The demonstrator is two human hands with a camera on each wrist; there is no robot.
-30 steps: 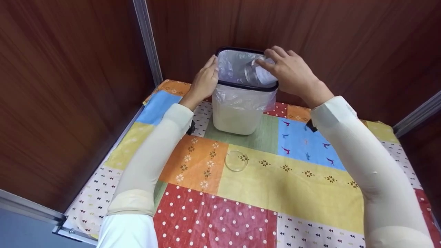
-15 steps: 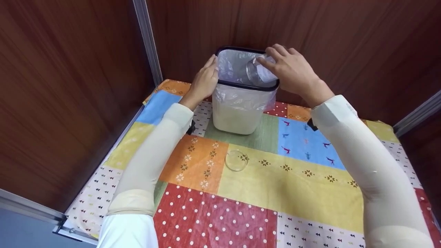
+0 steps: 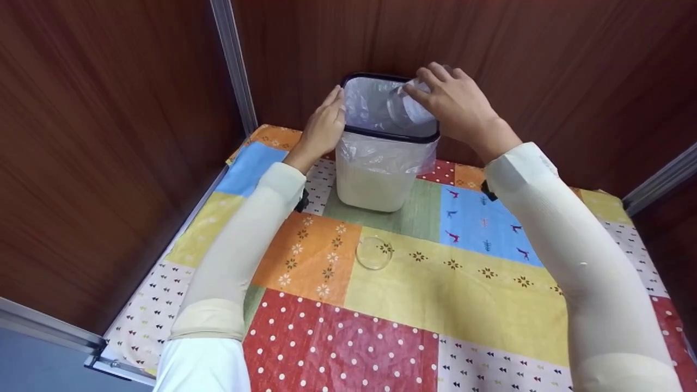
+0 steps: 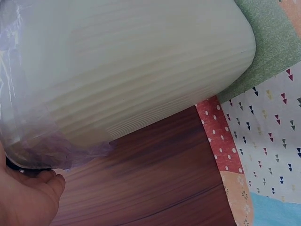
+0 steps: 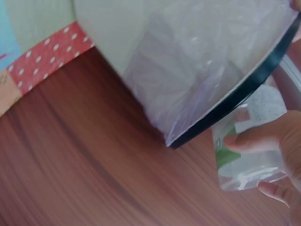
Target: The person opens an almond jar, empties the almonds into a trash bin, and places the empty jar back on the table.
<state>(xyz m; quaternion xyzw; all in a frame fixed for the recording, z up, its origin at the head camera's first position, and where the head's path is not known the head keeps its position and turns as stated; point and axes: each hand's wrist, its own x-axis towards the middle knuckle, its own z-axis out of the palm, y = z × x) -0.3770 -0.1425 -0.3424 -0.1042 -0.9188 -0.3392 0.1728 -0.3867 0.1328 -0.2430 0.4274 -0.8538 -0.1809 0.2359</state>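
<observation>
A white trash bin [image 3: 373, 188] with a black rim stands upright near the back panel. Its clear plastic bag [image 3: 381, 152] folds over the rim. My left hand [image 3: 322, 125] rests along the bin's left side, fingers fairly straight and tips at the rim. With curled fingers and thumb, my right hand [image 3: 460, 103] holds a clear plastic jar [image 5: 256, 174] at the right of the rim. White and green label parts show in the right wrist view. The jar is tilted, its mouth down inside the bin; any contents are hard to see.
A clear round lid [image 3: 374, 253] lies on the patchwork tablecloth [image 3: 468, 310] in front of the bin. Dark wooden panels [image 3: 490, 32] with metal strips enclose the table at the back and sides.
My right hand has risen slightly and moved a little left with the jar, whose base now shows above the fingers. My left hand, the bin and the lid stay put.
</observation>
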